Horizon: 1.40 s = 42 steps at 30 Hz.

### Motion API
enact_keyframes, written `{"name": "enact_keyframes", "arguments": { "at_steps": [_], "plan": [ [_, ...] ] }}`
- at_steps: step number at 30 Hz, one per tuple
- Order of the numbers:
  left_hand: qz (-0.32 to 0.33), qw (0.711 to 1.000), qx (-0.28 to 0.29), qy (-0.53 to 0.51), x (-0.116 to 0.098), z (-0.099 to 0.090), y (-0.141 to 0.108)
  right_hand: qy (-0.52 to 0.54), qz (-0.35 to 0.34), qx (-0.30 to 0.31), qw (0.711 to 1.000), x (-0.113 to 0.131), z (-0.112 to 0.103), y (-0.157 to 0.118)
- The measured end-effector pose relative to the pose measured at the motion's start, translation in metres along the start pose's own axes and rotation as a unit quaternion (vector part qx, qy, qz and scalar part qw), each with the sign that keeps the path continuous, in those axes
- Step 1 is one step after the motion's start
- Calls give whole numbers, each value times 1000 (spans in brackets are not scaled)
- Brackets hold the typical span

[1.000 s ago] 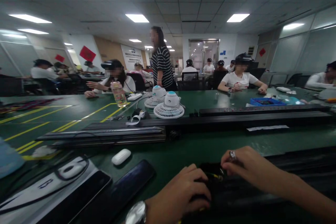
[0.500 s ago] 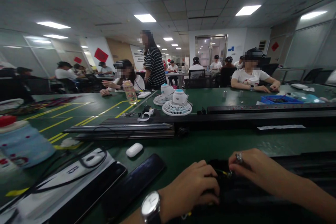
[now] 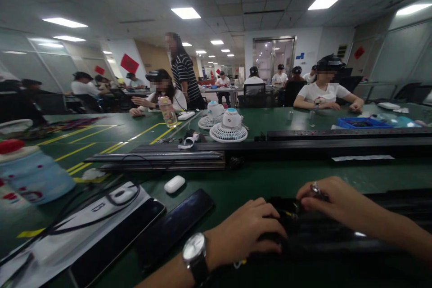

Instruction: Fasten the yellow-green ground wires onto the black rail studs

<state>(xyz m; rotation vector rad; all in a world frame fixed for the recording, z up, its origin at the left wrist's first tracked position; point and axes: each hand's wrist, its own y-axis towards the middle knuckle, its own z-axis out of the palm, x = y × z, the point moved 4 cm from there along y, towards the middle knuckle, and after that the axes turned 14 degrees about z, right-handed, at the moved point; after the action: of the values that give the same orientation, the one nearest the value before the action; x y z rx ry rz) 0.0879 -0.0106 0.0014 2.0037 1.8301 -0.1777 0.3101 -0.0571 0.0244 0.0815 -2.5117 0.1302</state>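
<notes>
My left hand, wearing a silver watch, rests with curled fingers over a dark part on the near side of the table. What lies under those fingers is hidden. To its right, my right hand has thumb and forefinger pressed together, a ring on one finger. Whatever is in that pinch is too dark to name. Between the hands shows a short yellow wire against black material. Long black bars lie beneath and beyond my right forearm. A small yellow and white bit shows below my left wrist.
Left of my hands lie a dark phone-like slab, a white earbud case and a white pouch. Black rails cross the table, with white fans behind. A blue tray sits before a seated person.
My right hand has shifted slightly right and up, its fingertips now a little apart from the yellow wire. My left hand has moved slightly right. A standing person in stripes has moved left.
</notes>
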Motion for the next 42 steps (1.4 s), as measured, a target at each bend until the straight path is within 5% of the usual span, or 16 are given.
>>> {"name": "enact_keyframes", "arguments": {
  "at_steps": [8,26,42],
  "plan": [
    [14,1000,-4,6,2,1,-2,-44,50,-48,997,-15,1,10],
    [-7,1000,5,-7,2,-8,8,-13,34,-45,998,-11,-12,7],
    [3,1000,-9,-21,3,-10,5,-5,-20,-32,999,4,2,5]
  ]
}}
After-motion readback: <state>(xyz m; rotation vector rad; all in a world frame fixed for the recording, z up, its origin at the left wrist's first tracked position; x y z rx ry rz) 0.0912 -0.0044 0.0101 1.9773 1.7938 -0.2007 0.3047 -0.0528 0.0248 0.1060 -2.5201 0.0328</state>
